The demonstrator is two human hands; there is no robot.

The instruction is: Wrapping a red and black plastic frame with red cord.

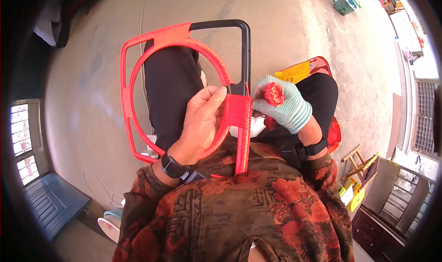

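Note:
A rounded square frame with a ring inside (123,78) rests over my lap. Red cord is wound closely round most of it, while the upper right corner shows bare black tubing. My bare left hand (199,119) is closed round the ring's right side, its thumb by the wound joint between ring and frame. My right hand (291,111), in a pale green knitted glove, is closed on a bundle of red cord (273,94). Its fingertips are at the frame's right bar, beside the edge of the winding. A short red strand stands up there.
A yellow and red bag (294,72) lies beyond my right knee. Small wooden and yellow items (357,195) stand on the right, near a dark red cabinet (373,232). On the left are a blue panelled board (57,200) and a pale basin (109,227). Buckets (344,4) stand far right.

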